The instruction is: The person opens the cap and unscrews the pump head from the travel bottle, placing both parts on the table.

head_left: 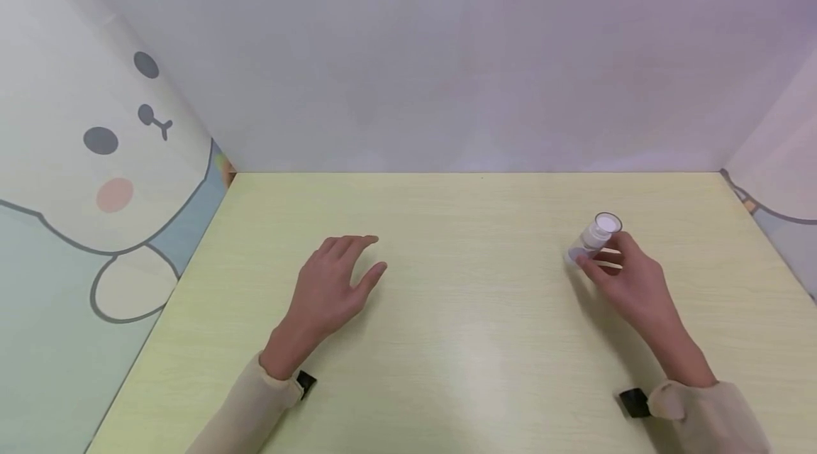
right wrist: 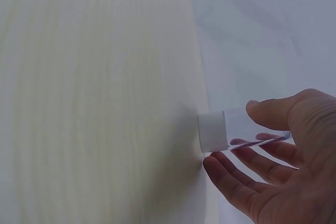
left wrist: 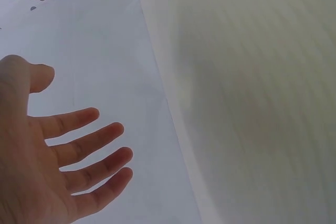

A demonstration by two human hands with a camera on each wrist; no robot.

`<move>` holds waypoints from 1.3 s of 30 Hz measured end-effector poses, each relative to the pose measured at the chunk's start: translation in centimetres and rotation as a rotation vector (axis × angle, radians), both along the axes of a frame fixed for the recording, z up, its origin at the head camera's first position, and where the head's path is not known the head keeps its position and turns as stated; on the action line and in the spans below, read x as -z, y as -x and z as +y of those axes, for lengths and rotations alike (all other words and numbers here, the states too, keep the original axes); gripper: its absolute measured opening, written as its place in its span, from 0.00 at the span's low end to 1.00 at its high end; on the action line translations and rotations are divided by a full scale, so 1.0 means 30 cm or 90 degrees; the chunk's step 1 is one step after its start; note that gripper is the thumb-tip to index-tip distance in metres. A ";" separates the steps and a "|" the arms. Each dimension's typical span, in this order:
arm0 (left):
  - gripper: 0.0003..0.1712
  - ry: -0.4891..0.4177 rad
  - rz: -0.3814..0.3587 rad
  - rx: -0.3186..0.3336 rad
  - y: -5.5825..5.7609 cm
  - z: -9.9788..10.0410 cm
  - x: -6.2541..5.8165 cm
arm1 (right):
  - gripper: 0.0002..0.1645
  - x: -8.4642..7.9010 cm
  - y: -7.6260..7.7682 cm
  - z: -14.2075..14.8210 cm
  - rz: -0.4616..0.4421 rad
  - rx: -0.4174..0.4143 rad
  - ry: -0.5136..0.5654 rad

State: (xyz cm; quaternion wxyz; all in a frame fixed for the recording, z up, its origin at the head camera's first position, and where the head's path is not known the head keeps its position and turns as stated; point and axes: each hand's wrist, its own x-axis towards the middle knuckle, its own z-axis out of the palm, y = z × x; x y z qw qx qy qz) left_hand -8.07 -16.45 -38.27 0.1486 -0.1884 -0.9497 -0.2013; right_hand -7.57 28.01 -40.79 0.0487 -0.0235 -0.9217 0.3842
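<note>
My right hand (head_left: pixel 628 280) pinches a small clear bottle (head_left: pixel 593 235) between thumb and fingers, at the right side of the table. The bottle leans in the head view, its round end uppermost. In the right wrist view, a white cap (right wrist: pixel 212 132) covers the end farther from the palm and faces the tabletop side, while the thumb presses the clear body (right wrist: pixel 239 124). On the left, my other hand (head_left: pixel 328 284) hovers over the table with nothing in it. Its fingers (left wrist: pixel 94 148) are spread and loosely bent in the left wrist view.
A pale wood-grain table (head_left: pixel 472 298) lies under both hands. A plain light backdrop (head_left: pixel 447 57) rises along its far edge. At the left, a side panel (head_left: pixel 57 177) carries a cartoon animal print. Dark pieces (head_left: pixel 634 403) stick out at both sleeve cuffs.
</note>
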 end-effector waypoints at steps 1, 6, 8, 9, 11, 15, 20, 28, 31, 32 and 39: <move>0.24 -0.001 0.001 0.001 0.000 0.002 -0.001 | 0.32 0.001 0.000 0.000 0.002 0.002 -0.001; 0.23 -0.004 0.004 0.009 0.002 0.014 -0.007 | 0.31 0.003 -0.001 0.000 0.014 0.005 -0.004; 0.22 -0.005 0.003 0.010 0.003 0.019 -0.010 | 0.31 0.001 -0.003 -0.001 0.019 0.002 0.000; 0.22 -0.005 0.002 0.011 0.004 0.021 -0.011 | 0.31 0.000 -0.005 -0.002 0.022 0.001 0.002; 0.23 -0.007 0.000 0.013 0.005 0.025 -0.014 | 0.30 -0.003 -0.006 -0.004 0.029 -0.002 0.002; 0.23 -0.016 0.000 0.024 0.011 0.033 -0.016 | 0.29 -0.013 -0.007 -0.012 0.037 -0.012 0.001; 0.23 -0.028 0.017 0.044 0.020 0.045 -0.018 | 0.28 -0.025 -0.008 -0.026 0.043 -0.039 0.001; 0.23 -0.035 0.034 0.058 0.023 0.074 -0.033 | 0.24 -0.033 -0.017 -0.046 0.070 -0.058 -0.016; 0.22 -0.029 0.045 0.060 0.024 0.084 -0.036 | 0.22 -0.036 -0.021 -0.055 0.080 -0.060 -0.016; 0.22 -0.026 0.050 0.060 0.024 0.086 -0.037 | 0.22 -0.037 -0.023 -0.059 0.083 -0.062 -0.015; 0.21 -0.026 0.054 0.063 0.024 0.101 -0.042 | 0.22 -0.054 -0.034 -0.084 0.102 -0.069 -0.020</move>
